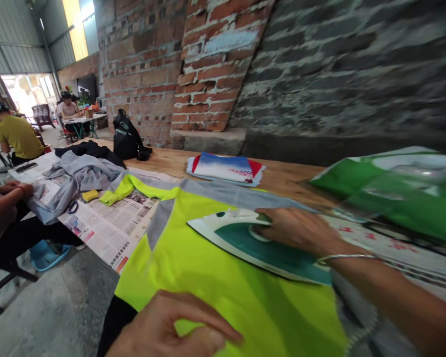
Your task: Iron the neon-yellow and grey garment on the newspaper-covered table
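Iron gripped flat over the bright shirt

Your right hand (301,230) closes round the handle of the iron (260,243), apparently to press the yellow shirt (193,248) spread along the desk (282,173); your left hand (171,322), fingers loosely curved, seems placed to steady its near side.

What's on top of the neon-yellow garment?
The green-and-white iron, gripped by the right hand. The left hand is over the garment's near part, contact unclear. Fabric beneath the iron is covered; creases there can't be seen.
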